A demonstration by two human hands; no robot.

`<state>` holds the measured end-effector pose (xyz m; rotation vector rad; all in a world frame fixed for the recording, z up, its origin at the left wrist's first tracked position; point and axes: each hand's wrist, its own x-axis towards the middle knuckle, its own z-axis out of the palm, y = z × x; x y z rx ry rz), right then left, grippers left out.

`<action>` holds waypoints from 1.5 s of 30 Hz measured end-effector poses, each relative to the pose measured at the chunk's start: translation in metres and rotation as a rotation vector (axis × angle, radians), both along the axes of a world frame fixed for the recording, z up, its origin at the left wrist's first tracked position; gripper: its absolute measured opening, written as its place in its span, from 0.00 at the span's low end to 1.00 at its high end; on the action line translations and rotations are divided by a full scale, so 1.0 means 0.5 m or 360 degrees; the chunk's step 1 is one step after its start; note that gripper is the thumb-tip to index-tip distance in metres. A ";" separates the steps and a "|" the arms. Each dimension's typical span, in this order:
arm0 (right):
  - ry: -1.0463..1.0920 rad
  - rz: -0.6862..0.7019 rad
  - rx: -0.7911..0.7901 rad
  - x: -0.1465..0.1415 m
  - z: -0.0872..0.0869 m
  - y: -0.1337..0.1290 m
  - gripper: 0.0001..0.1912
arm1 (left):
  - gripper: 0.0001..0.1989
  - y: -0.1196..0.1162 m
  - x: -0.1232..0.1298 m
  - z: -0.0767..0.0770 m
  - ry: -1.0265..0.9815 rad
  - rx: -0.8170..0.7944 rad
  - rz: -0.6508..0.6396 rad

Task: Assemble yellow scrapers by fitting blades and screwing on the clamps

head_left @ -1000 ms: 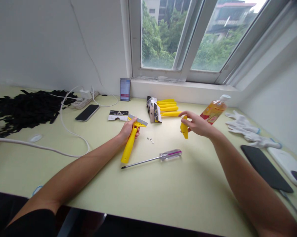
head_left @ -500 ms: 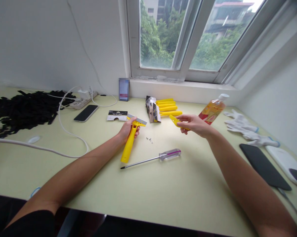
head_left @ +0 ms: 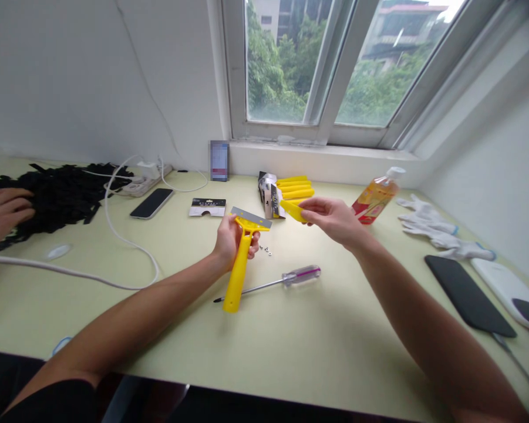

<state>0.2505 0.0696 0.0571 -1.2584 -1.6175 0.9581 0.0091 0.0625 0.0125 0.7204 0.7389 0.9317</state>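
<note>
My left hand (head_left: 229, 242) grips a yellow scraper (head_left: 238, 273) near its head, with the grey metal blade (head_left: 250, 218) facing away from me and the handle pointing toward me. My right hand (head_left: 332, 218) pinches a flat yellow plastic piece (head_left: 292, 210), raised to the right of the blade and apart from it. Several small screws (head_left: 266, 250) lie on the table just right of my left fingers. A screwdriver (head_left: 297, 276) with a clear and purple handle rests below them, its shaft passing behind the scraper handle.
Yellow handles (head_left: 296, 187) lie by black-and-white packaging (head_left: 272, 200) near the window. A card (head_left: 207, 207), a phone (head_left: 152, 203) and a black heap (head_left: 57, 194) are leftward, where another person's hand (head_left: 4, 214) reaches in. A bottle (head_left: 376, 197) and gloves (head_left: 440, 229) are at right.
The scraper has shifted right and turned more upright, its blade showing more fully. My right hand has brought the yellow piece left toward it. Another person's hand has come in at the left.
</note>
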 end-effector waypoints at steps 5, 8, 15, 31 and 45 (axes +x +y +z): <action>-0.0029 0.0155 0.0177 -0.041 0.008 -0.023 0.14 | 0.21 -0.029 0.019 0.011 -0.0042 -0.0028 -0.0114; -0.0084 0.0226 0.0214 -0.061 0.007 -0.042 0.13 | 0.21 -0.048 0.030 0.015 -0.0072 -0.0008 -0.0165; -0.0361 0.0193 0.0377 -0.093 0.009 -0.072 0.08 | 0.19 -0.065 0.045 0.012 -0.0063 -0.0039 -0.0196; -0.0886 0.0118 0.0761 -0.124 -0.002 -0.084 0.05 | 0.17 -0.070 0.048 -0.004 -0.0016 -0.0038 -0.0233; -0.0810 0.0137 0.0714 -0.117 -0.003 -0.075 0.05 | 0.18 -0.082 0.053 -0.004 0.0002 0.0031 -0.0226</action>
